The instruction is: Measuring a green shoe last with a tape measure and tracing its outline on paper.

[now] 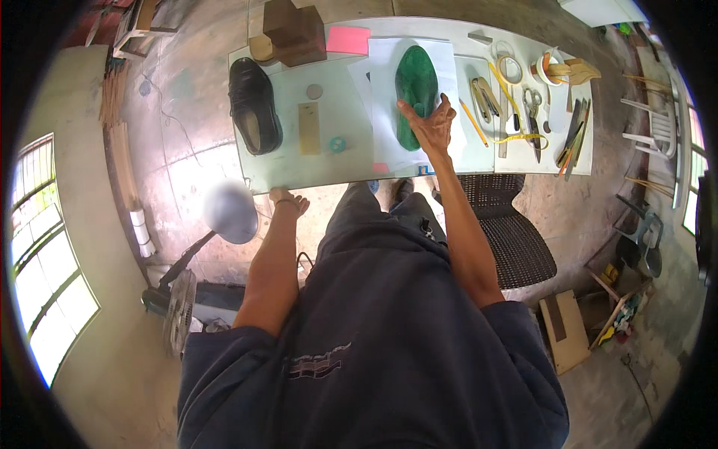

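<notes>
Downward head-height fisheye view

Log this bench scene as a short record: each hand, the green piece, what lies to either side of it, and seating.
Right hand: fingers spread at the lower part of the green piece, thumb over it
Left hand: by the near edge of the table, nothing visibly held; contact with the edge unclear
Green sole-shaped piece: on white paper
Left side: black shoe, brown block
Right side: pencil, scissors, yellow tape measure
Seating: black perforated chair
</notes>
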Demonstrator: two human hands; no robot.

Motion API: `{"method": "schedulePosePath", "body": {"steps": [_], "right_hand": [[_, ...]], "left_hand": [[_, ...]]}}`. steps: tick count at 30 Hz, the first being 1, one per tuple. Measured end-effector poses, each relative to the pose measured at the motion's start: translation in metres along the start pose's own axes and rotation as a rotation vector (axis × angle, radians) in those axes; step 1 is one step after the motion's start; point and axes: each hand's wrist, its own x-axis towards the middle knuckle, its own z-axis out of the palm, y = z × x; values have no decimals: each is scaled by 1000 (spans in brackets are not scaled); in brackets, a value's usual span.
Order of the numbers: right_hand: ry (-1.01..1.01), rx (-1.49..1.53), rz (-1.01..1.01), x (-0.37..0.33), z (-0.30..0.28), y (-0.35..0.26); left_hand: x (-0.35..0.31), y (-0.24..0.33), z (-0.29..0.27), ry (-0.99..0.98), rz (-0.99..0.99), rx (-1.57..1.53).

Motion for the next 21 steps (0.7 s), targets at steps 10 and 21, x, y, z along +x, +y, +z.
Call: {"method": "schedulePosePath", "body": {"steps": [10, 21], "right_hand": [[-7, -117, 52, -3, 22, -34], [-497, 370, -659, -99, -43, -93]], "left_hand": [[-49, 48, -98, -830, 191, 1402], [-228, 9, 1, -1342, 436, -107]]}}
